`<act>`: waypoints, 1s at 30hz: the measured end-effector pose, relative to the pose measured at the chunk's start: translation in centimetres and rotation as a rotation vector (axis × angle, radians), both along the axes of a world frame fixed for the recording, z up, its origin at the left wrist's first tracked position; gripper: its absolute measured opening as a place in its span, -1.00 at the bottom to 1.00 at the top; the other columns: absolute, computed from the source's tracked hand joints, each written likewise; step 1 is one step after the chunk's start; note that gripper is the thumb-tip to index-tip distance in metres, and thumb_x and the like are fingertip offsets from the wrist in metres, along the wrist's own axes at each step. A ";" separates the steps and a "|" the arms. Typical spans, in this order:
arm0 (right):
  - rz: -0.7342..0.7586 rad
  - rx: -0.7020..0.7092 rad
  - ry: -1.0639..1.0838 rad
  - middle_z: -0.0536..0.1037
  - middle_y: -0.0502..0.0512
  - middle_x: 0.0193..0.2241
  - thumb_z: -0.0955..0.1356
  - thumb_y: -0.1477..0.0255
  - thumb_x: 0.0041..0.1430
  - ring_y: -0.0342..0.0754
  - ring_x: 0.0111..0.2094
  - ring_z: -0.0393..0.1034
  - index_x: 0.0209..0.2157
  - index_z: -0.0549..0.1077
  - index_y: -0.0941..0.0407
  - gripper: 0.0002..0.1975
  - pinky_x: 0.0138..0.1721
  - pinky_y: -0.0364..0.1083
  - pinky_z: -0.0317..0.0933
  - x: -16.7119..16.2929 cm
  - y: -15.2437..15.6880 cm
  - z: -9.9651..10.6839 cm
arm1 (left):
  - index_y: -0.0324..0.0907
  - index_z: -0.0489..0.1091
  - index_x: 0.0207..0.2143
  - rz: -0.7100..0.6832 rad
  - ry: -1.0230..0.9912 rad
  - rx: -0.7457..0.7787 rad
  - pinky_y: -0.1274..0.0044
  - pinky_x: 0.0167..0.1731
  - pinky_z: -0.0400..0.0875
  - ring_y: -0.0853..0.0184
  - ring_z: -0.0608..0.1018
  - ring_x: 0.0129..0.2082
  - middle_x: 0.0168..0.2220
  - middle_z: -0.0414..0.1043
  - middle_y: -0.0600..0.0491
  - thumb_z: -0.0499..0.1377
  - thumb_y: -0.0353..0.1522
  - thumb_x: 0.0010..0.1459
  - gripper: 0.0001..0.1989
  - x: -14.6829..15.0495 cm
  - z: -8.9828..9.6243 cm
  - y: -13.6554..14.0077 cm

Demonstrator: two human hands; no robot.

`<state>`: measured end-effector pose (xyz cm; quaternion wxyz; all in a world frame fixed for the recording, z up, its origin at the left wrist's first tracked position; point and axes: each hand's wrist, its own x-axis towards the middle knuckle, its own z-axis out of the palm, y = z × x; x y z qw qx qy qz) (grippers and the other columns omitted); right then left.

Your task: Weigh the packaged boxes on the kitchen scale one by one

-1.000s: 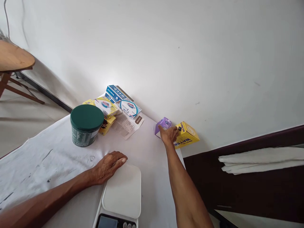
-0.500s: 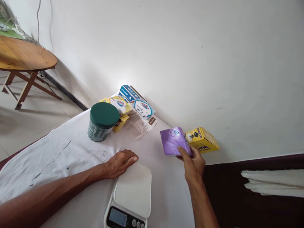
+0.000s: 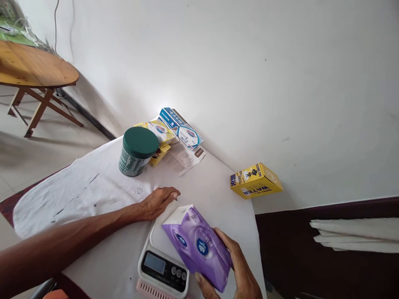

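A purple tissue pack [image 3: 204,245] with blue logos is gripped by my right hand [image 3: 241,270], with the thumb on the near side and fingers on the far side. It is tilted over the right part of a white digital scale [image 3: 158,236]; whether it touches the plate I cannot tell. My left hand [image 3: 160,202] lies palm down at the scale's far left edge, fingers stretched out and nothing visible in them. The scale's display [image 3: 155,263] and buttons face me, with a pink slotted edge [image 3: 156,289] below.
A green-lidded tub [image 3: 139,151] stands on the white cloth [image 3: 102,182] beyond my left hand. Behind it are yellow and blue boxes [image 3: 173,119] and a printed leaflet [image 3: 181,158]. A yellow box [image 3: 255,181] sits at the right edge, near the wall. A wooden table [image 3: 34,66] stands far left.
My right hand has brought the tissue pack from beside the yellow box toward me and left, over the scale. The yellow box stays behind, fully visible. My left hand remains by the scale.
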<state>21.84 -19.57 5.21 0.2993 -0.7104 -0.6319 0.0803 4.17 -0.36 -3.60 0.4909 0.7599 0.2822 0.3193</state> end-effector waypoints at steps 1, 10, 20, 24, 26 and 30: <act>0.020 0.004 -0.035 0.48 0.20 0.13 0.42 0.14 0.16 0.23 0.11 0.48 0.29 0.27 0.01 -0.31 0.04 0.09 0.47 0.0 0.2 0.1 | -0.14 0.45 -0.02 0.002 0.001 0.006 0.41 -0.01 0.40 0.21 0.59 -0.11 -0.15 0.59 -0.01 -0.18 -0.10 0.49 -0.51 0.0 0.0 0.0; -0.069 0.047 -0.002 0.62 0.11 -0.06 0.49 0.09 0.09 0.13 -0.14 0.59 0.12 0.45 0.00 -0.41 -0.24 -0.07 0.50 2.1 4.1 4.6 | -0.16 0.46 -0.07 -0.029 -0.018 0.059 0.42 -0.03 0.42 0.21 0.59 -0.11 -0.11 0.59 -0.06 -0.12 -0.23 0.47 -0.62 -0.2 0.4 -0.5; 0.295 0.176 -0.007 0.50 0.22 0.04 0.45 0.33 0.20 0.14 0.08 0.43 0.15 0.37 0.05 -0.51 0.10 0.15 0.37 -1.9 17.7 1.2 | -0.18 0.46 -0.11 -0.091 -0.002 0.167 0.38 -0.01 0.42 0.18 0.56 -0.12 -0.15 0.53 -0.08 -0.13 -0.26 0.48 -0.61 0.1 0.4 -1.1; 0.366 0.149 -0.044 0.49 0.25 0.05 0.45 0.46 0.17 0.17 0.12 0.40 0.17 0.36 0.08 -0.47 0.17 0.19 0.33 -1.9 19.6 -0.4 | -0.18 0.45 -0.09 -0.138 0.015 0.209 0.37 -0.03 0.43 0.18 0.54 -0.14 -0.18 0.50 -0.07 -0.16 -0.24 0.50 -0.58 0.0 0.7 -1.4; 0.382 0.111 -0.051 0.48 0.26 0.07 0.46 0.50 0.15 0.16 0.14 0.38 0.19 0.37 0.10 -0.44 0.21 0.18 0.31 -1.8 19.8 -0.8 | -0.16 0.44 -0.07 -0.140 0.007 0.195 0.37 -0.01 0.43 0.18 0.54 -0.11 -0.15 0.51 -0.06 -0.16 -0.22 0.51 -0.59 -0.1 0.9 -1.4; 0.337 0.124 -0.075 0.43 0.31 0.13 0.49 0.46 0.14 0.19 0.20 0.32 0.22 0.37 0.13 -0.39 0.25 0.20 0.27 -1.6 18.7 -0.9 | -0.13 0.44 -0.05 -0.148 0.004 0.150 0.34 0.03 0.42 0.17 0.53 -0.05 -0.09 0.51 -0.06 -0.15 -0.19 0.51 -0.60 0.0 1.0 -1.4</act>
